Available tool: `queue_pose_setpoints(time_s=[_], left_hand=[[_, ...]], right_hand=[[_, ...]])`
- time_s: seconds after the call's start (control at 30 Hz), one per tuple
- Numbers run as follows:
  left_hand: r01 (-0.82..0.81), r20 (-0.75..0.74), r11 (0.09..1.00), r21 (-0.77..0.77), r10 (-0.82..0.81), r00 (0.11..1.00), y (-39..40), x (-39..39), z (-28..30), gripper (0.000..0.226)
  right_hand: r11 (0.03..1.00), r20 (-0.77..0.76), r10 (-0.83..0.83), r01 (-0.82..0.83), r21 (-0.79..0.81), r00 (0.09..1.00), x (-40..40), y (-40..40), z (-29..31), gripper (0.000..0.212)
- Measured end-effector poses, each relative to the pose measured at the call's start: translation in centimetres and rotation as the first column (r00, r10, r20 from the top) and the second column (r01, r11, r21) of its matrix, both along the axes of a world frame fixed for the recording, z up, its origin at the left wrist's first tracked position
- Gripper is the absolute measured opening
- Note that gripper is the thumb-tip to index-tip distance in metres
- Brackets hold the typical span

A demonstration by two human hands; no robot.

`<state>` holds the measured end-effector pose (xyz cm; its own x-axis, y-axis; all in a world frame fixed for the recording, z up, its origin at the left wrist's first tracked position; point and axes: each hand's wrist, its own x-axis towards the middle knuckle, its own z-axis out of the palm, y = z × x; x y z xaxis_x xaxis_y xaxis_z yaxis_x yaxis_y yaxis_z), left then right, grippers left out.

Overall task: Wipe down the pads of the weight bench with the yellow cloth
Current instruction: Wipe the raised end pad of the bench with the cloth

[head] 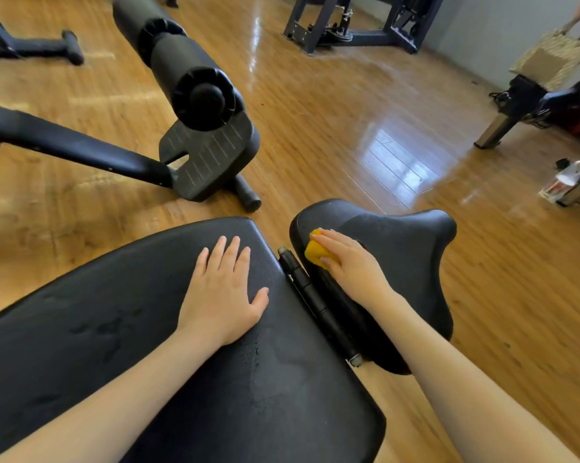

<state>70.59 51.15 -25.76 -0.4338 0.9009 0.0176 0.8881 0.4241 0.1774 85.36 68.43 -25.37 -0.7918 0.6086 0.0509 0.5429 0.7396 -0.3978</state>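
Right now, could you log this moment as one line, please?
right hand wiping seat pad with yellow cloth | left hand flat on back pad

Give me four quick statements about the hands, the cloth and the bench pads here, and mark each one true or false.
1. The right hand presses the yellow cloth onto the smaller seat pad. True.
2. The left hand holds a second cloth. False: it lies flat and empty on the large back pad.
3. The two pads touch. False: a hinge bar sits in the gap between them.
4. A foam roller stands beyond the pads. True.
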Motion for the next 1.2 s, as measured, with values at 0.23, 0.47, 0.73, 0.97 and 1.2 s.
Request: queue_pose_setpoints(time_s=[0.23, 0.47, 0.73, 0.97, 1.2], left_hand=[[-0.001, 0.005, 1.0, 0.012, 0.001, 1.0, -0.2, -0.2, 0.3, 0.073], [-0.008, -0.026, 1.0, 0.027, 0.009, 1.0, -0.2, -0.4, 0.0, 0.081], [-0.011, -0.013, 1.0, 0.012, 0.011, 1.0, -0.1, -0.3, -0.4, 0.08], [-0.002, -0.02, 1.0, 0.005, 0.002, 1.0, -0.3, -0.5, -0.2, 0.089], [-0.005, -0.025, 1.0, 0.002, 0.005, 1.0, 0.1, -0.2, 0.0, 0.089]], right_hand=[[1.0, -0.005, -0.027, 0.027, 0.004, 1.0, -2.4, -0.1, 0.5, 0.042], [0.996, 0.019, 0.064, -0.065, 0.062, 0.998, 2.7, -3.2, -0.7, 0.039], [0.995, 0.069, 0.097, -0.097, 0.008, 0.993, -5.1, 2.3, -0.1, 0.04], [0.97, 0.16, 0.224, -0.236, 0.056, 0.961, -2.1, 1.4, 0.6, 0.044], [0.971, 0.109, 0.213, -0.223, 0.086, 0.971, -1.2, 2.6, -0.3, 0.041]])
